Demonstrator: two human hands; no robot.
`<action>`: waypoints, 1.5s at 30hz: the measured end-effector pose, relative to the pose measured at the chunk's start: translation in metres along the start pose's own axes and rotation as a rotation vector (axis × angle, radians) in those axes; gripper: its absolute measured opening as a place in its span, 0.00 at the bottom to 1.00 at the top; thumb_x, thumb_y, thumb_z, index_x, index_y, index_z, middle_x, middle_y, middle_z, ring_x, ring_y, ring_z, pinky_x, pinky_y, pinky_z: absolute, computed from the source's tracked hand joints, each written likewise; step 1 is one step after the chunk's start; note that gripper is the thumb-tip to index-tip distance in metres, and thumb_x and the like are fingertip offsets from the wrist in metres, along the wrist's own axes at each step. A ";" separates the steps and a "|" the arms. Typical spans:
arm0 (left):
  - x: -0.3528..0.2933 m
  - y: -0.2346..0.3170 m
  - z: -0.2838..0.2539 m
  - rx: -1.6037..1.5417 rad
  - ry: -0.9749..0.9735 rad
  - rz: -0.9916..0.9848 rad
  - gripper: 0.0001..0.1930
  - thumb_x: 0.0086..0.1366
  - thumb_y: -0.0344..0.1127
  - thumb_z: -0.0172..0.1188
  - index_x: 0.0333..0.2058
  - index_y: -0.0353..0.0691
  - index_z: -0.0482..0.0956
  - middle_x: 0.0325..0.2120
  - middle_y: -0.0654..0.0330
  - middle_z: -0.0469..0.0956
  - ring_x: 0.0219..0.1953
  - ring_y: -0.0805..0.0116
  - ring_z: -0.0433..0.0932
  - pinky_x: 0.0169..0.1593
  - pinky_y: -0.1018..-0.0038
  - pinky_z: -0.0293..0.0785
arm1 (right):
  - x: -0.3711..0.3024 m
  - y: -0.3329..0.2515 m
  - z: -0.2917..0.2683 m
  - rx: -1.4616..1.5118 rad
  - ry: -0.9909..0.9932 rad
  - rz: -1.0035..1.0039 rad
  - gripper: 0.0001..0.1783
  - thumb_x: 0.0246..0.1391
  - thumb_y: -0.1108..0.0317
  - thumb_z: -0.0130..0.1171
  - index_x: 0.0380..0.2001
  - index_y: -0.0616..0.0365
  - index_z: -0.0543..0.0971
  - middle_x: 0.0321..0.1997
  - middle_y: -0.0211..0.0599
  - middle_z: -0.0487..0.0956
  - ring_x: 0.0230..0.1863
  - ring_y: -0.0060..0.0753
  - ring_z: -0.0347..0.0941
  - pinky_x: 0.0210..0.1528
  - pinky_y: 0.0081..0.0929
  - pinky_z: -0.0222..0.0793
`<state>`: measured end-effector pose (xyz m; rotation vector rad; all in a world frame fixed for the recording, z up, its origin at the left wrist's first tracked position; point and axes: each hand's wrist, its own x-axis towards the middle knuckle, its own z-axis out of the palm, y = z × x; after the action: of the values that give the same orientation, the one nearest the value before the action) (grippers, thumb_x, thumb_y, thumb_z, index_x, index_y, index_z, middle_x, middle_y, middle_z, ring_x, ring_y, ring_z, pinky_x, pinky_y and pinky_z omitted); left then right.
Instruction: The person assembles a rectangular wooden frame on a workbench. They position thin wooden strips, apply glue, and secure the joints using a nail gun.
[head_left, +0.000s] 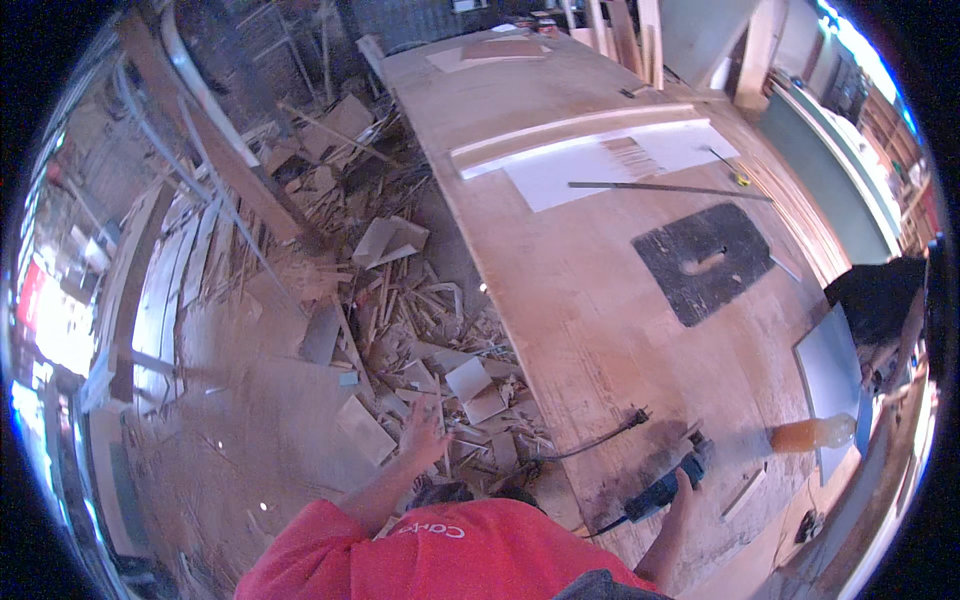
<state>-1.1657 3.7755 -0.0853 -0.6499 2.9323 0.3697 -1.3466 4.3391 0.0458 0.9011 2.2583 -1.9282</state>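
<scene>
My left hand (425,440) is held out over the scrap-strewn floor, left of the big work table (560,330). Its fingers are spread and nothing is in them. At the table's near edge, my right hand (681,500) is closed against the side of a dark blue corded power tool (662,488); part of the fingers is hidden. The tool's exact kind is not clear. A black cord with a plug (632,420) lies beyond it on the wood. To the right, a bottle of orange liquid (812,434) lies on its side.
Offcuts and splinters (470,385) litter the floor by the table's left edge. On the table lie a dark mat (700,262), a white panel (545,180), a thin dark strip (660,187) and long sticks. Another person (880,310) is at the right edge. A post (240,170) stands left.
</scene>
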 end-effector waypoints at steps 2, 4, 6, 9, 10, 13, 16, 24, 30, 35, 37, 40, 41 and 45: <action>-0.030 -0.039 0.007 -0.196 -0.135 -0.145 0.42 0.61 0.55 0.67 0.69 0.40 0.66 0.71 0.39 0.57 0.75 0.32 0.48 0.74 0.40 0.50 | -0.002 0.006 -0.005 -0.029 0.059 -0.002 0.28 0.53 0.63 0.69 0.54 0.68 0.80 0.47 0.41 0.83 0.46 0.38 0.79 0.53 0.34 0.72; -0.069 -0.077 0.014 -0.127 -0.240 -0.265 0.39 0.62 0.55 0.67 0.67 0.41 0.70 0.67 0.40 0.66 0.72 0.33 0.56 0.72 0.42 0.56 | 0.005 0.027 -0.013 -0.174 0.165 -0.099 0.29 0.53 0.63 0.67 0.56 0.68 0.79 0.49 0.44 0.82 0.47 0.40 0.79 0.53 0.35 0.73; -0.094 -0.113 0.025 -0.062 -0.423 -0.380 0.34 0.63 0.54 0.66 0.63 0.44 0.75 0.60 0.42 0.74 0.67 0.38 0.66 0.68 0.47 0.64 | 0.019 0.050 -0.015 -0.387 0.333 -0.286 0.29 0.54 0.65 0.65 0.57 0.69 0.78 0.50 0.46 0.82 0.48 0.43 0.79 0.53 0.37 0.73; -0.144 -0.165 0.062 -0.333 -0.618 -0.519 0.26 0.64 0.55 0.63 0.56 0.50 0.82 0.50 0.47 0.83 0.55 0.46 0.80 0.61 0.54 0.74 | -0.060 -0.027 0.064 -0.693 0.397 -0.541 0.27 0.52 0.68 0.64 0.56 0.68 0.78 0.48 0.49 0.81 0.48 0.46 0.79 0.52 0.39 0.73; -0.153 -0.176 0.070 -0.428 -0.601 -0.488 0.25 0.63 0.55 0.63 0.55 0.50 0.83 0.49 0.47 0.84 0.53 0.46 0.80 0.59 0.54 0.75 | -0.074 -0.036 0.081 -0.754 0.397 -0.603 0.27 0.52 0.69 0.64 0.55 0.68 0.78 0.47 0.50 0.81 0.48 0.47 0.79 0.52 0.39 0.73; -0.182 -0.228 0.116 -0.669 -0.505 -0.290 0.24 0.61 0.55 0.64 0.51 0.49 0.85 0.46 0.49 0.85 0.49 0.47 0.82 0.55 0.54 0.77 | -0.064 -0.006 0.126 -0.769 0.230 -0.700 0.24 0.52 0.71 0.63 0.53 0.66 0.79 0.44 0.49 0.81 0.46 0.45 0.78 0.52 0.39 0.73; -0.209 -0.271 0.153 -0.878 -0.297 -0.017 0.23 0.60 0.55 0.64 0.47 0.49 0.86 0.43 0.51 0.86 0.44 0.47 0.84 0.51 0.54 0.79 | -0.121 0.008 0.210 -0.514 0.019 -0.639 0.21 0.52 0.71 0.63 0.50 0.65 0.79 0.43 0.48 0.81 0.44 0.40 0.77 0.51 0.36 0.73; -0.258 -0.449 0.045 -0.241 -0.400 -0.284 0.21 0.51 0.54 0.70 0.33 0.41 0.88 0.36 0.54 0.87 0.40 0.50 0.85 0.46 0.56 0.81 | -0.301 0.073 0.463 -0.478 -0.587 -0.566 0.20 0.54 0.67 0.62 0.50 0.63 0.80 0.41 0.48 0.82 0.43 0.42 0.79 0.49 0.39 0.74; -0.407 -0.568 0.012 -0.774 0.090 -1.198 0.22 0.46 0.51 0.79 0.32 0.38 0.88 0.35 0.50 0.87 0.37 0.50 0.86 0.43 0.60 0.83 | -0.432 0.096 0.669 -0.806 -1.108 -0.777 0.21 0.56 0.63 0.61 0.51 0.61 0.80 0.38 0.47 0.83 0.42 0.45 0.80 0.48 0.42 0.75; -0.496 -0.537 0.069 -0.754 0.118 -1.705 0.26 0.60 0.59 0.64 0.34 0.37 0.88 0.37 0.44 0.86 0.43 0.45 0.85 0.49 0.55 0.81 | -0.516 0.131 0.799 -1.178 -1.356 -0.875 0.22 0.57 0.60 0.60 0.52 0.60 0.80 0.36 0.46 0.84 0.41 0.48 0.80 0.48 0.45 0.76; -0.508 -0.506 0.099 -0.919 0.090 -1.838 0.29 0.69 0.60 0.54 0.43 0.36 0.86 0.47 0.42 0.83 0.51 0.41 0.82 0.55 0.54 0.79 | -0.541 0.148 0.849 -1.334 -1.398 -0.917 0.22 0.58 0.59 0.59 0.52 0.59 0.80 0.35 0.46 0.84 0.41 0.49 0.81 0.48 0.47 0.76; -0.525 -0.447 0.138 -1.533 0.152 -1.871 0.31 0.66 0.64 0.57 0.46 0.39 0.86 0.47 0.43 0.84 0.51 0.43 0.82 0.54 0.54 0.79 | -0.586 0.189 0.931 -1.595 -1.517 -0.987 0.23 0.59 0.57 0.59 0.53 0.59 0.80 0.34 0.46 0.85 0.40 0.50 0.81 0.47 0.48 0.77; -0.509 -0.440 0.128 -1.523 0.065 -1.896 0.30 0.66 0.64 0.57 0.45 0.39 0.86 0.46 0.43 0.84 0.51 0.43 0.82 0.54 0.54 0.79 | -0.598 0.196 0.959 -1.682 -1.530 -1.028 0.23 0.59 0.57 0.58 0.53 0.58 0.80 0.34 0.46 0.85 0.40 0.51 0.81 0.47 0.49 0.77; -0.458 -0.448 0.094 -1.606 0.186 -1.979 0.30 0.66 0.63 0.57 0.44 0.39 0.86 0.44 0.44 0.84 0.48 0.43 0.83 0.52 0.54 0.80 | -0.658 0.219 1.081 -2.028 -1.731 -1.444 0.24 0.60 0.54 0.57 0.54 0.57 0.80 0.32 0.45 0.86 0.40 0.53 0.82 0.47 0.51 0.78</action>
<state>-0.5553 3.5896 -0.1953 -2.7419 0.1704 1.8652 -1.0623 3.1006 -0.1399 -1.8375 1.5336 0.7311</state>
